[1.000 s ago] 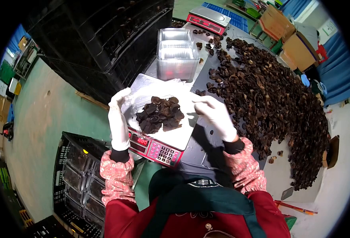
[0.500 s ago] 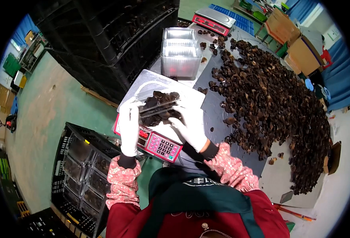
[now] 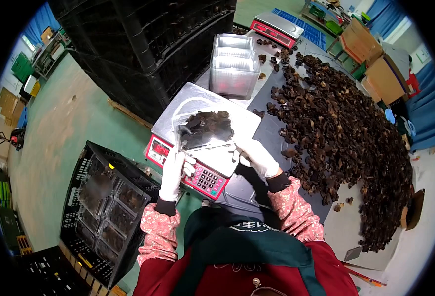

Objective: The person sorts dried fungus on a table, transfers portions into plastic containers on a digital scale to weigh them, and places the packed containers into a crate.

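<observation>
A clear plastic clamshell box (image 3: 205,132) filled with dark, dried pieces that look like wood-ear mushrooms rests over the metal plate of a red and silver digital scale (image 3: 208,181). Its lid lies down over the pieces. My white-gloved left hand (image 3: 174,173) has its fingers curled at the box's near left corner. At the near right corner, the bent fingers of my gloved right hand (image 3: 258,157) grip the edge. Red digits glow on the scale's display, too small to read surely.
Nested clear boxes (image 3: 235,71) stand behind the scale. A large heap of dark pieces (image 3: 341,133) covers the table's right. Tall black crates (image 3: 148,54) rise at the back left; a lower black crate (image 3: 82,172) holds filled boxes. A second scale (image 3: 276,29) sits farther back.
The lid, half raised before, now lies flat over the pieces. Both hands have moved down to the box's near corners. The view has shifted slightly.
</observation>
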`<state>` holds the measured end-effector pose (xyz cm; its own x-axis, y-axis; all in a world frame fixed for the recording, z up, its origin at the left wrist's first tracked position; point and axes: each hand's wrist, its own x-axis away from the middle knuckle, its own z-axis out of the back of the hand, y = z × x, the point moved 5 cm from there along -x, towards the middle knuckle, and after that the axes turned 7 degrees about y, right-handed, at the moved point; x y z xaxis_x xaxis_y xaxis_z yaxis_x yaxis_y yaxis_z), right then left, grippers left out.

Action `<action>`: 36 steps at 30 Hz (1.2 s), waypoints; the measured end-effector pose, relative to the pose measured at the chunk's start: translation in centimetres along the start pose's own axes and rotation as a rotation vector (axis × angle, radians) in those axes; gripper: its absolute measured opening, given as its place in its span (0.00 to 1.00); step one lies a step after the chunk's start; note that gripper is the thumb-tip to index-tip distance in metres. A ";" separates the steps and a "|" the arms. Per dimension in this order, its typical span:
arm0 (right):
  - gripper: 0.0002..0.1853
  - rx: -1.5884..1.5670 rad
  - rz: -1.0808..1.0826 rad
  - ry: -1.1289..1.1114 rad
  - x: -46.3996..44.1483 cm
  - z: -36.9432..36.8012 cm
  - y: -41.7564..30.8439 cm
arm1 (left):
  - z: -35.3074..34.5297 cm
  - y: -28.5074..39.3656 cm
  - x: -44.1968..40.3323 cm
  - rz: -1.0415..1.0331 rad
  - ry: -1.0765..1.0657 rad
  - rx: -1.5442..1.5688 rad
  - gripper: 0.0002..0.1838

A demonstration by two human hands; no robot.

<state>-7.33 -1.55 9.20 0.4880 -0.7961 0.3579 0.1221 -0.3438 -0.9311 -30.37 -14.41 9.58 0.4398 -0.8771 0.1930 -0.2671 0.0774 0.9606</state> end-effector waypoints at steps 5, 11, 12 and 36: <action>0.15 -0.159 -0.008 -0.053 0.7 -0.8 -0.1 | -0.4 -0.4 0.1 -0.079 0.035 0.029 0.21; 0.14 -0.138 0.265 0.044 4.5 -2.3 -1.3 | 0.2 -0.1 -0.3 0.025 0.058 0.111 0.31; 0.14 -0.179 0.126 0.044 5.7 -2.0 -1.4 | 1.2 -0.2 0.5 0.113 0.139 0.075 0.37; 0.24 1.114 0.712 0.103 -3.1 -11.1 -8.3 | -2.4 -5.0 7.1 0.087 0.146 0.499 0.41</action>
<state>-19.48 -1.72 16.60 0.6792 -0.6820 -0.2714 0.5316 0.7120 -0.4588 -23.81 -19.88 6.66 0.5032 -0.7995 0.3281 -0.6680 -0.1190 0.7346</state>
